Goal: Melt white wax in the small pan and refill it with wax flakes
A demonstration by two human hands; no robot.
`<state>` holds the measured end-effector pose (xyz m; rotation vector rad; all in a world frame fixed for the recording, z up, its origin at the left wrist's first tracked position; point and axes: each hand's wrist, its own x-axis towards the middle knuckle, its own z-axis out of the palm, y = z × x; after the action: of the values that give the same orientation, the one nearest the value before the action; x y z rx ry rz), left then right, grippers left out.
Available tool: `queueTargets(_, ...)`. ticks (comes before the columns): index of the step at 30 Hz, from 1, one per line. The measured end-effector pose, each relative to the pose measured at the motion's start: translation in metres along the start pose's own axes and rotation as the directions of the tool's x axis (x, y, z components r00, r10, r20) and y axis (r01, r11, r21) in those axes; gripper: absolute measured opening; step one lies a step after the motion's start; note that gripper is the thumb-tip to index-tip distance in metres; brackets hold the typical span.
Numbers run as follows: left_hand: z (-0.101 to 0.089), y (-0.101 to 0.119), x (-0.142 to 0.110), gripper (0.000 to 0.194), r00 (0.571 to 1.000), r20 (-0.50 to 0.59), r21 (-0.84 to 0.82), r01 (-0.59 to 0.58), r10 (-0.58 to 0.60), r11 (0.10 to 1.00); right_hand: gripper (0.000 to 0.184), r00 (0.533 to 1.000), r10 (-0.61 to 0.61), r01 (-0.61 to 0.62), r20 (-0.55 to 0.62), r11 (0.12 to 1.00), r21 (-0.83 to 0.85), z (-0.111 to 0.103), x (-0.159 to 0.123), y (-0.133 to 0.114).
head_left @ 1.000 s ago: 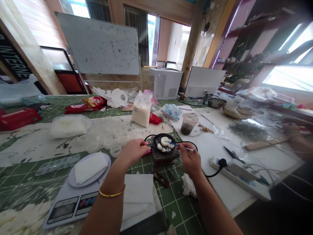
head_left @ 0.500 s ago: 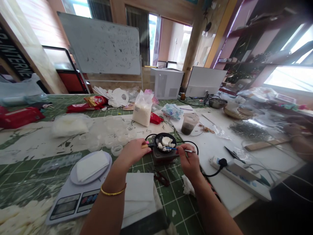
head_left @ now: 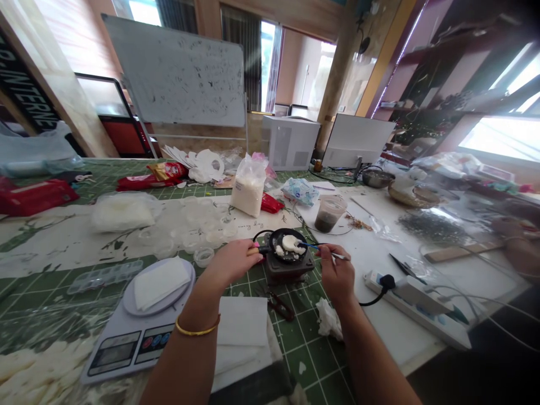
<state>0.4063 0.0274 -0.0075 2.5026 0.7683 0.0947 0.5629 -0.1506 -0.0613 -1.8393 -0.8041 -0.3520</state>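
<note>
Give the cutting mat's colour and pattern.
Mat: dark green with a pale grid; best in the head view.

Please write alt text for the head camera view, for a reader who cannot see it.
At a cluttered table, the left hand holds the handle of a tiny black pan on a small stove, while the right hand reaches a thin brush toward white lumps in the pan. A kitchen scale sits to the left; a whiteboard stands behind.

A digital kitchen scale (head_left: 137, 343) lies below and left of the left fingers (head_left: 248, 245). A crumpled tissue (head_left: 328, 319) lies just below the right fingers (head_left: 325, 251), with a power strip (head_left: 415, 304) to their right. A plastic cup (head_left: 329, 214) containing dark liquid stands beyond them.
</note>
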Motion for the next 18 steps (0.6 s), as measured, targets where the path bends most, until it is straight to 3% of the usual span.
queueTargets(2,-0.0001,-0.0002,0.0000,0.026,1.000,0.001,-0.008,-0.007,0.007,1.000,0.021,0.997,-0.058,0.057,0.053,0.998,0.010,0.0003,-0.0005,-0.0007)
queueTargets(5,-0.0002,-0.0007,0.0002,0.025,1.000,0.000,-0.013,-0.012,0.012,1.000,0.021,0.994,-0.106,0.106,-0.006,0.993,0.045,-0.0005,-0.0023,-0.0042)
queueTargets(9,-0.0007,-0.0003,-0.0002,0.025,1.000,-0.003,-0.011,-0.015,0.015,1.000,0.022,0.995,-0.100,0.100,0.031,0.995,0.006,-0.0011,-0.0032,-0.0058)
queueTargets(13,-0.0003,-0.0013,0.0001,0.024,1.000,0.006,-0.008,-0.005,0.005,1.000,0.022,0.993,-0.112,0.112,-0.021,0.994,-0.015,0.0004,-0.0030,-0.0032)
queueTargets(15,0.0003,-0.0027,0.0008,0.023,1.000,0.006,-0.011,-0.006,0.006,1.000,0.018,0.976,-0.208,0.211,0.070,0.977,-0.035,0.0014,-0.0031,-0.0035)
queueTargets(18,0.0008,-0.0042,0.0015,0.025,1.000,0.004,-0.024,-0.018,0.018,1.000,0.008,0.906,-0.365,0.380,0.215,0.925,-0.029,0.0018,-0.0038,-0.0073)
